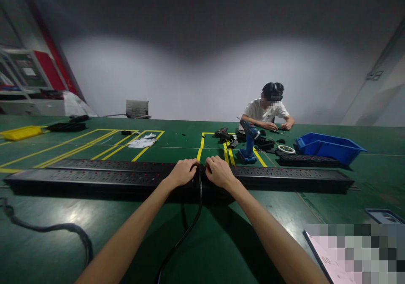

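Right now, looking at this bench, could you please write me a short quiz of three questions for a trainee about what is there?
1. True or false: both hands rest on the long black power strip, close together where a black cable meets it.
2. Which object stands upright on the green table beyond the strip? A) a blue power drill B) a red kettle C) a white bottle
3. Fill in: at the far right of the table lies a blue plastic ____.

Key
1. True: the left hand and the right hand sit side by side on the strip at the cable.
2. A, the blue power drill, in front of a seated person.
3. bin.
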